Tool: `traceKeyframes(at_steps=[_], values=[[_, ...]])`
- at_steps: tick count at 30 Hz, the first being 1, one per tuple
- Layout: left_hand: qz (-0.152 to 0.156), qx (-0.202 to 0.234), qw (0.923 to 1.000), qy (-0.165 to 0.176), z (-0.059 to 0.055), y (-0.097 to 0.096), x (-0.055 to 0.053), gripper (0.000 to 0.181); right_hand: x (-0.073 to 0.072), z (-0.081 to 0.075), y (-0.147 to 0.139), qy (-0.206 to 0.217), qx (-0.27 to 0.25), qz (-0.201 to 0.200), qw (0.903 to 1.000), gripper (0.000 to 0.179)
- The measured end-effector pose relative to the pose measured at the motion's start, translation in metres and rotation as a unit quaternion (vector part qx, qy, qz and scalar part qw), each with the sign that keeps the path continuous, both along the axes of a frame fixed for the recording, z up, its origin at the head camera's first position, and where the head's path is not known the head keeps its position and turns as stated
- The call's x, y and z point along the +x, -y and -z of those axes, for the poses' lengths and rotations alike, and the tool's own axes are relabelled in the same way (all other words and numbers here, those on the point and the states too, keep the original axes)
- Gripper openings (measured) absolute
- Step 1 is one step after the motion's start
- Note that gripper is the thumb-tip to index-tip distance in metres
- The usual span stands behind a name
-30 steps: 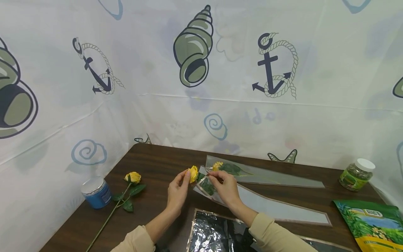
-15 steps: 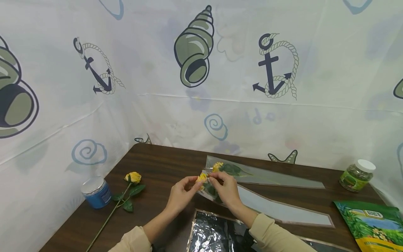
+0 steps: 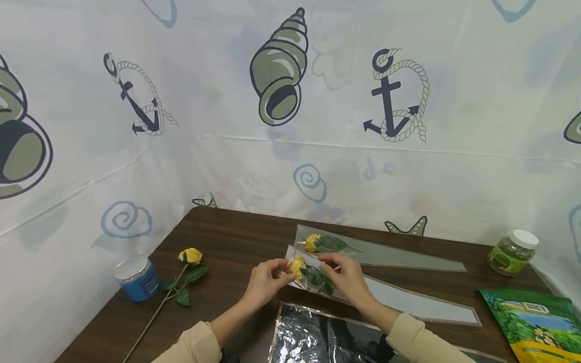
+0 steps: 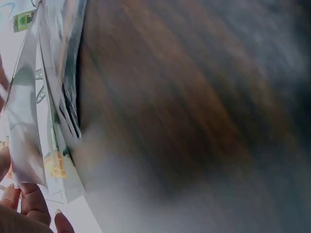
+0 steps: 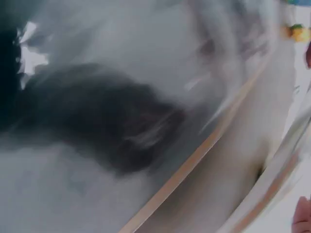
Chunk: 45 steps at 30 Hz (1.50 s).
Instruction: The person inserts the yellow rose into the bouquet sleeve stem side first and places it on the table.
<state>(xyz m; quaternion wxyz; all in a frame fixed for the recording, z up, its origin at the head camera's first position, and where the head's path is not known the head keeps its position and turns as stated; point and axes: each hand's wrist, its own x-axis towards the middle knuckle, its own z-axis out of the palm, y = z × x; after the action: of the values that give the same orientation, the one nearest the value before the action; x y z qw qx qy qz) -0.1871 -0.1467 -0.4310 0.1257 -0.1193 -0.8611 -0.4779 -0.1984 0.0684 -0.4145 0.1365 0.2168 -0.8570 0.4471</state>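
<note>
Yellow rose point(image 3: 297, 267) sits in a clear plastic sleeve point(image 3: 313, 260), lower centre of the frame. Left hand point(image 3: 267, 280): grip pinches the sleeve at the flower end. Right hand point(image 3: 349, 277): grip pinches its upper edge. Second sleeved rose point(image 3: 312, 243) just behind; loose rose point(image 3: 191, 256) on bench point(image 3: 240, 232), lower left.

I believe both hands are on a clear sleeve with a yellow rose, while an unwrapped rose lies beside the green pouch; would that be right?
Not quite: the unwrapped rose lies beside the blue jar, not the green pouch, as the head view shows. The rest of your statement is right.
</note>
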Motion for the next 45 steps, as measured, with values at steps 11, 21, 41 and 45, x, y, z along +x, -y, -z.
traceKeyframes(at_steps=[11,21,41,45], values=[[0.043,-0.051,0.9971,0.037,0.006,0.011,-0.007,0.021,0.014,0.019,-0.069,-0.058,0.312,-0.02,0.948,0.049],[0.077,-0.075,0.9909,0.081,0.005,0.018,-0.005,0.019,0.013,0.024,-0.07,-0.08,0.352,-0.009,0.9327,0.048],[0.107,-0.069,0.9823,0.138,0.003,0.026,-0.001,0.021,0.01,0.016,-0.079,-0.016,0.381,0.012,0.9242,0.054],[0.11,-0.085,0.9806,0.138,0.001,0.022,0.0,0.013,0.01,0.017,-0.078,-0.014,0.379,0.011,0.9252,0.055]])
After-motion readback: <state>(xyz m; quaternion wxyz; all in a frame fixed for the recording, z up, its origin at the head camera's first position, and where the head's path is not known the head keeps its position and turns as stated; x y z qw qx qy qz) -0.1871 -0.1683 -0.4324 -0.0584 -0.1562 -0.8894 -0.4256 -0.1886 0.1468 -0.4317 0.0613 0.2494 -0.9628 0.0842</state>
